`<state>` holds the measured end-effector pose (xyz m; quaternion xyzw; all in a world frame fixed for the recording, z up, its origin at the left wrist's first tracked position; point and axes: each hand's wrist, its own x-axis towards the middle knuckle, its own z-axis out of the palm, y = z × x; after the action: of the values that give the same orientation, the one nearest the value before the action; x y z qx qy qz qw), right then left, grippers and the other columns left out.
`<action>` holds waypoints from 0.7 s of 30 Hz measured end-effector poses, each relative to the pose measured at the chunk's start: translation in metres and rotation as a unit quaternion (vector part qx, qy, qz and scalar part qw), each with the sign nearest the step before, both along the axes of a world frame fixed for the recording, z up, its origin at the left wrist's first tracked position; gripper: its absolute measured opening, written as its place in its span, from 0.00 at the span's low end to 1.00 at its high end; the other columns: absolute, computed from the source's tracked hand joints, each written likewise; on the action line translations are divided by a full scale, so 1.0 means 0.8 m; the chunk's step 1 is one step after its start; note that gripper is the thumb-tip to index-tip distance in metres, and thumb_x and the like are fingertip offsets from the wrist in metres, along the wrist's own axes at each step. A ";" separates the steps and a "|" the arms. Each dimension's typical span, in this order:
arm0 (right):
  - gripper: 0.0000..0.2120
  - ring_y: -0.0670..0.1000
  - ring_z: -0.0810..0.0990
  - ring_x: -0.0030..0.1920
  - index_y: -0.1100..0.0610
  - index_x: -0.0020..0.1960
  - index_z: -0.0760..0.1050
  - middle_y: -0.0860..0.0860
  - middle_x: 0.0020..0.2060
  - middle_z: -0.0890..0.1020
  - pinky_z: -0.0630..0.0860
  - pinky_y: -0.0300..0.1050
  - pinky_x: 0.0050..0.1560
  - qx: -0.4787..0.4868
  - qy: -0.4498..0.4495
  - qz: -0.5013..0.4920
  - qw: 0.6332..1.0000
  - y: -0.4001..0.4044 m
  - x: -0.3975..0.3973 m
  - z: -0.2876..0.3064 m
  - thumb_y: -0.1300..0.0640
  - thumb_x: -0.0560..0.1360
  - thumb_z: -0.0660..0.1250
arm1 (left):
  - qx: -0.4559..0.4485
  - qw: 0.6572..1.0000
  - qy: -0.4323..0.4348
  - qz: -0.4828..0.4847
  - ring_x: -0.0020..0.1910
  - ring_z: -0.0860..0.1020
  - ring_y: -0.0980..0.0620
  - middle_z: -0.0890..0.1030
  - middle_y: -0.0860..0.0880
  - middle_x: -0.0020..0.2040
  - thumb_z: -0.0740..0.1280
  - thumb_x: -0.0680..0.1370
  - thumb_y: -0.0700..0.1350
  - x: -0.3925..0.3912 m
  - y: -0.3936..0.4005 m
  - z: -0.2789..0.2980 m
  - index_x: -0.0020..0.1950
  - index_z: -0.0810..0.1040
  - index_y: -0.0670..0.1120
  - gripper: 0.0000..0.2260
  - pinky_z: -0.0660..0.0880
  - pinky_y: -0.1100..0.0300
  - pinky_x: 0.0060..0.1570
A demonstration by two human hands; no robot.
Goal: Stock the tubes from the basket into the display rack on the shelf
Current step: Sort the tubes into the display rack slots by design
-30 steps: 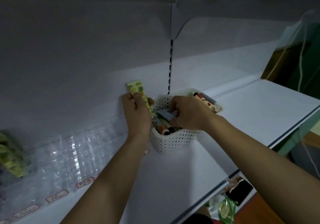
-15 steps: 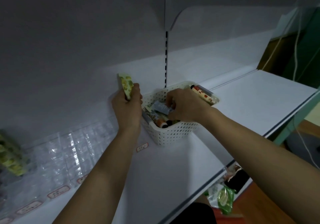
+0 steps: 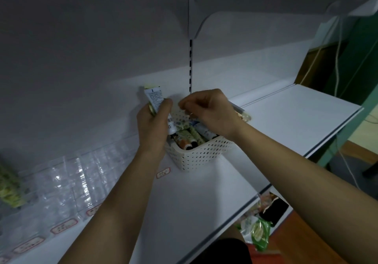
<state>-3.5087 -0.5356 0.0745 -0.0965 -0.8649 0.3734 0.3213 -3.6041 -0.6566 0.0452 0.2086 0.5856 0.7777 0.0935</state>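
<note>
Progress: early. The clear plastic compartmented display rack [image 3: 67, 182] on the white metal shelf [image 3: 204, 202] is seen almost entirely unfilled; only a few green-yellow printed tubes [image 3: 9, 188] are stood at its far left end, blurred at the frame edge. Red-bordered price labels [image 3: 63, 226] are fixed along the rack front, text not readable.

The cream perforated plastic basket [image 3: 201, 155] is set on the shelf just right of the rack, close to the back panel. Many tubes are left in it: a heap of beige, green and blue printed tubes with dark caps [image 3: 190, 139], count not resolvable. Judged: most of the stocking is left to do.

The left hand [image 3: 152, 128] is closed around a white-backed tube with small printed text [image 3: 156, 100], crimped end up, cap end down by the basket's near-left corner; a second yellow-green tube edge appears behind it, not certain. The tube is held upright, clear of both rack and basket interior.

The right hand [image 3: 210, 112] is raised over the basket, fingers [image 3: 184, 105] curled with thumb and forefinger pressed together; whether something thin is pinched cannot be told.

Changes versus earlier frames:
- The held tube has been turned: green-yellow face shown before, printed white back shown now.
- The right hand has been lifted out of the heap, where it was buried before.
- The left hand has been kept beside the basket; no tube has been slotted meanwhile.
- Basket position unchanged.
</note>
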 end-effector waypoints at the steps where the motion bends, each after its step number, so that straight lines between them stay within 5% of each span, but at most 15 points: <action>1: 0.08 0.44 0.83 0.43 0.55 0.52 0.85 0.47 0.48 0.86 0.77 0.33 0.46 0.053 -0.019 -0.065 0.996 0.012 -0.003 -0.005 0.60 0.79 0.67 | 0.007 1.000 -0.016 0.002 0.34 0.78 0.54 0.80 0.52 0.34 0.69 0.78 0.44 -0.001 -0.001 0.001 0.40 0.78 0.48 0.07 0.77 0.56 0.39; 4: 0.10 0.49 0.82 0.42 0.52 0.54 0.81 0.49 0.46 0.84 0.80 0.38 0.40 0.208 -0.217 -0.175 0.937 0.038 -0.004 -0.023 0.49 0.75 0.71 | 0.054 0.996 -0.062 -0.023 0.30 0.79 0.51 0.82 0.50 0.33 0.67 0.80 0.41 0.000 -0.002 0.004 0.43 0.77 0.46 0.05 0.77 0.59 0.32; 7: 0.21 0.52 0.82 0.41 0.56 0.52 0.80 0.51 0.42 0.83 0.83 0.50 0.42 0.223 -0.305 -0.196 0.905 0.042 -0.004 -0.031 0.41 0.70 0.74 | 0.033 0.998 -0.044 -0.039 0.25 0.75 0.52 0.78 0.49 0.30 0.68 0.79 0.39 0.001 0.000 0.003 0.42 0.76 0.44 0.06 0.73 0.60 0.26; 10: 0.22 0.53 0.81 0.45 0.56 0.55 0.78 0.53 0.48 0.83 0.80 0.44 0.43 0.206 -0.285 -0.204 0.914 0.045 -0.006 -0.026 0.43 0.70 0.76 | -0.017 0.998 -0.012 -0.055 0.27 0.75 0.52 0.78 0.49 0.33 0.75 0.75 0.41 -0.002 0.000 0.001 0.46 0.77 0.43 0.07 0.74 0.60 0.29; 14: 0.11 0.44 0.81 0.38 0.52 0.51 0.78 0.49 0.44 0.84 0.73 0.32 0.34 0.008 -0.101 -0.190 0.977 0.040 -0.002 -0.017 0.50 0.73 0.76 | -0.030 0.997 -0.013 -0.063 0.33 0.78 0.51 0.81 0.46 0.42 0.79 0.71 0.45 -0.005 0.001 0.003 0.48 0.78 0.47 0.13 0.77 0.58 0.34; 17: 0.10 0.50 0.85 0.43 0.58 0.50 0.81 0.53 0.44 0.86 0.81 0.42 0.43 -0.126 0.006 -0.051 0.991 0.020 -0.002 -0.004 0.54 0.73 0.77 | -0.013 0.998 -0.014 -0.053 0.35 0.80 0.49 0.82 0.46 0.40 0.79 0.71 0.46 -0.004 0.004 0.002 0.47 0.79 0.46 0.11 0.78 0.56 0.36; 21: 0.07 0.47 0.84 0.44 0.61 0.54 0.84 0.54 0.46 0.87 0.81 0.39 0.45 -0.124 -0.025 0.065 0.990 0.003 -0.004 0.001 0.60 0.79 0.70 | 0.014 0.998 -0.059 -0.033 0.42 0.85 0.47 0.86 0.46 0.45 0.79 0.71 0.46 -0.010 -0.001 0.007 0.50 0.83 0.43 0.11 0.82 0.54 0.42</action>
<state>-3.5115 -0.5332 0.0757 -0.0884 -0.8241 0.4955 0.2598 -3.6118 -0.6576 0.0512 0.1832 0.5607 0.7933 0.1507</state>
